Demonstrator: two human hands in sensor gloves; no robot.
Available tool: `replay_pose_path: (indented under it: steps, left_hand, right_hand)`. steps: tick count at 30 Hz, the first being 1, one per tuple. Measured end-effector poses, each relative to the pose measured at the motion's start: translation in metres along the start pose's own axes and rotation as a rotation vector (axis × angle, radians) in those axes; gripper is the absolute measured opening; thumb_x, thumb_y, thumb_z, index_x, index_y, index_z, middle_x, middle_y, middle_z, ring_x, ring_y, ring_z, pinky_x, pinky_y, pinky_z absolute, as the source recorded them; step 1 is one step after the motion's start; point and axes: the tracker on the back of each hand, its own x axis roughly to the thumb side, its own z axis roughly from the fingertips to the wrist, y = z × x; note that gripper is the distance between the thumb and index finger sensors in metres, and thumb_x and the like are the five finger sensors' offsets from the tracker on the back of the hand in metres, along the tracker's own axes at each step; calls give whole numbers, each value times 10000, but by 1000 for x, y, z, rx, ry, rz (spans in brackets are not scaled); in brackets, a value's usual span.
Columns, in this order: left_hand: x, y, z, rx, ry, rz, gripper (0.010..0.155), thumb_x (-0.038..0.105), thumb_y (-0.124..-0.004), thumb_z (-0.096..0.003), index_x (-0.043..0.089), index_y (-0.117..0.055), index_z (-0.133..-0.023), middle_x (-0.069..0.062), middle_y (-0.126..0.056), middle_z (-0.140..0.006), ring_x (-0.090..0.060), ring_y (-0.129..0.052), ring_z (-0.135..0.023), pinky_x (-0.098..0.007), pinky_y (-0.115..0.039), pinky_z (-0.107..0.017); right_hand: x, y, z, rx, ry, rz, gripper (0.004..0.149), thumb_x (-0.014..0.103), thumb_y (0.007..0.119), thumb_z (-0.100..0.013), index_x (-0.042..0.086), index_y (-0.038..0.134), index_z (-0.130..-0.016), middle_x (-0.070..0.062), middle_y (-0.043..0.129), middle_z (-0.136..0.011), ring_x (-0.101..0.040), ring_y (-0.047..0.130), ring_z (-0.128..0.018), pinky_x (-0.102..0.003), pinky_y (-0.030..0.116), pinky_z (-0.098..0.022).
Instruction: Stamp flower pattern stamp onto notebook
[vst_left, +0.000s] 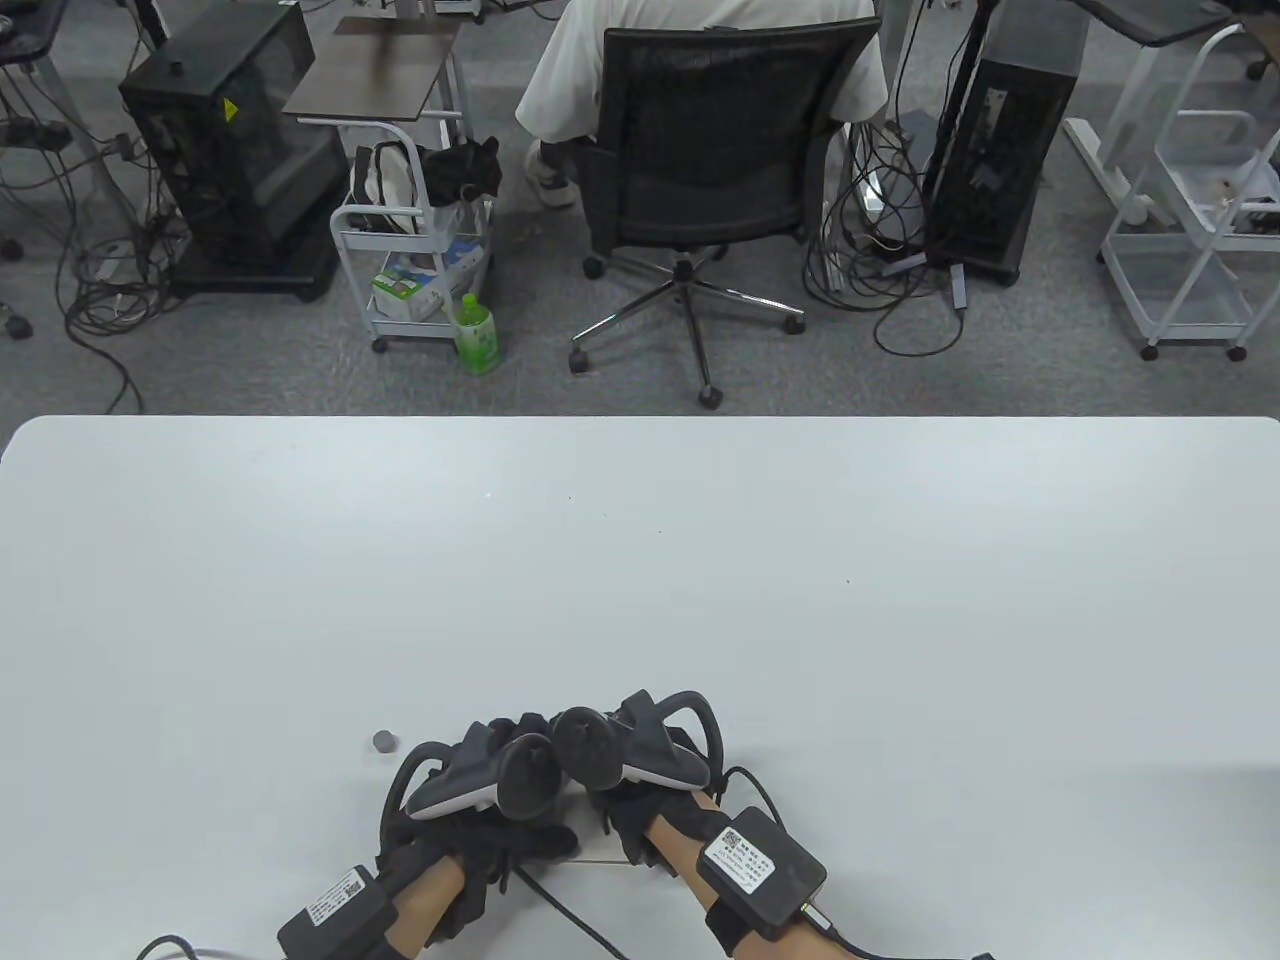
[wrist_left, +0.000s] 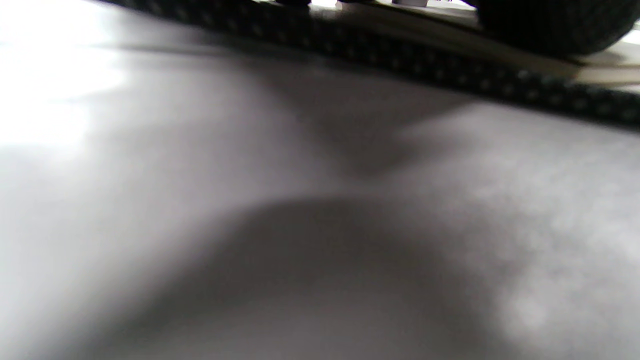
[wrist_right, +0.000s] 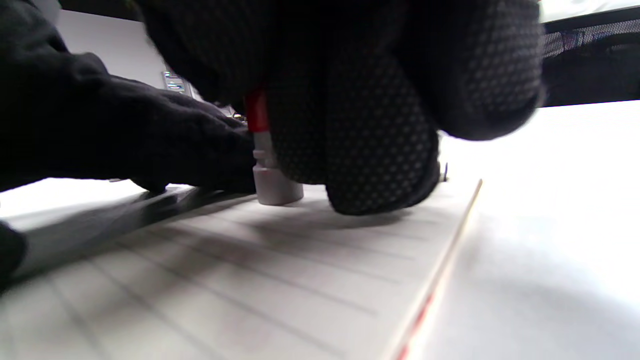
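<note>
In the right wrist view my right hand's fingers (wrist_right: 360, 145) grip a small stamp (wrist_right: 272, 182) with a red band and a grey base. The base stands upright on the lined page of the open notebook (wrist_right: 240, 285). My left hand (wrist_right: 125, 135) rests on the page just left of the stamp. In the table view both hands sit together at the near edge, left hand (vst_left: 470, 860) and right hand (vst_left: 645, 825), under their trackers, and they hide the stamp and most of the notebook. The left wrist view is blurred and shows only the notebook's dark edge (wrist_left: 400, 55).
A small grey cap (vst_left: 383, 741) lies on the white table (vst_left: 640, 560) just left of my left hand. Cables run from both wrists off the near edge. An office chair and carts stand on the floor beyond the table's far edge.
</note>
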Motion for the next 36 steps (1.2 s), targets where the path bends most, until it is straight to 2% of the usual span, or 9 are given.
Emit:
replay_pose_path:
  steps: [13, 36]
  left_hand:
    - [0, 0, 0, 0, 0, 0, 970, 680, -632, -328, 195, -256, -1079, -116, -196, -1137, -432, -256, -1019, -628, -363, -685]
    - [0, 0, 0, 0, 0, 0, 969, 680, -630, -328, 196, -254, -1079, -115, -194, -1137, -431, -254, -1020, -628, -363, -686]
  right_hand:
    - [-17, -16, 15, -101, 3, -5, 452, 275, 816, -401, 222, 817, -851, -161, 949, -647, -310, 1073, -448, -485, 859, -403]
    - [-17, -4, 17, -51, -8, 16, 452, 274, 821, -400, 220, 819, -849, -159, 948, -653, -315, 1072, -454, -491, 856, -408]
